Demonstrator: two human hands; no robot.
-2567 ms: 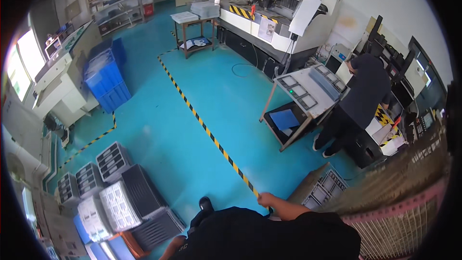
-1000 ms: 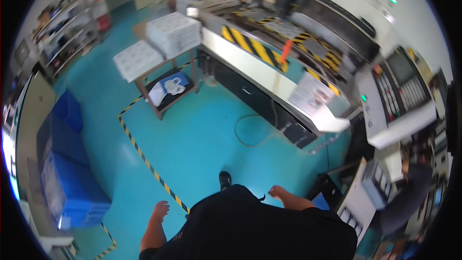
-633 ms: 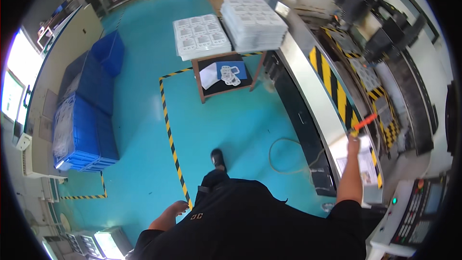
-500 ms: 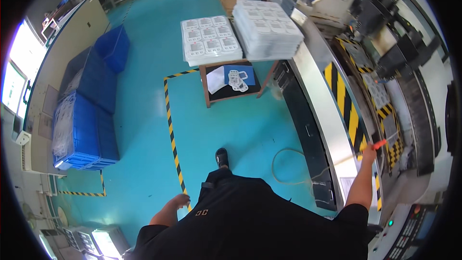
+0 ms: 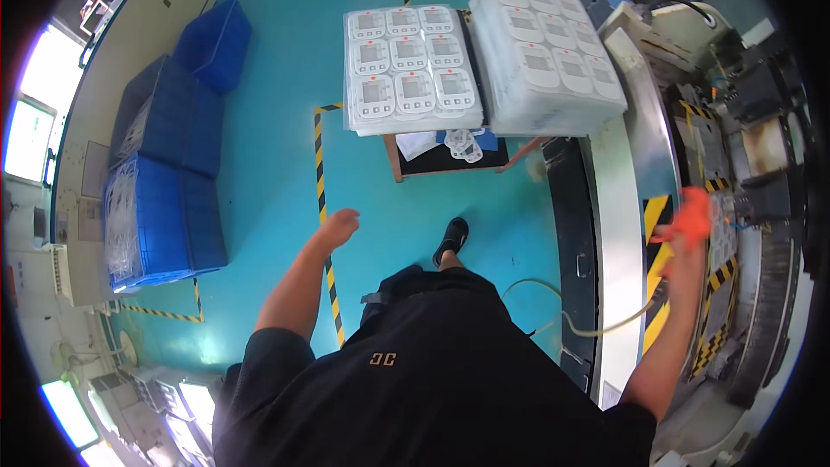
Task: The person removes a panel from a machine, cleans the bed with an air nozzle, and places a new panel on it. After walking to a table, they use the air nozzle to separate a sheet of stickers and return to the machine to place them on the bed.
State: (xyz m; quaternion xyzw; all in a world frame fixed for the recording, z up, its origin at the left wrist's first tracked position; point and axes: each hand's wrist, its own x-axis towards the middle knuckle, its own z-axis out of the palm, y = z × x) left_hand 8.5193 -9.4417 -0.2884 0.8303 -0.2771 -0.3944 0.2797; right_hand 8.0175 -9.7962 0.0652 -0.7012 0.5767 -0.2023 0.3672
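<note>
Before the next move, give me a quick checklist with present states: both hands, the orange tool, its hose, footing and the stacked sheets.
1. Right hand on the orange tool: ok.
2. Left hand free: ok, nothing visible in it.
3. Hose joined to the tool: cannot tell, the joint is blurred.
4. Hose clear of the visible shoe: ok, they lie apart.
5. Both shoes in view: not ok, only one shows.
6. Left stack and right stack separate: ok, a dark strip shows between.

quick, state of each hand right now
Left hand: partly open, nothing seen in it.
Right hand: closed around the red-orange tool, slightly blurred.
</note>
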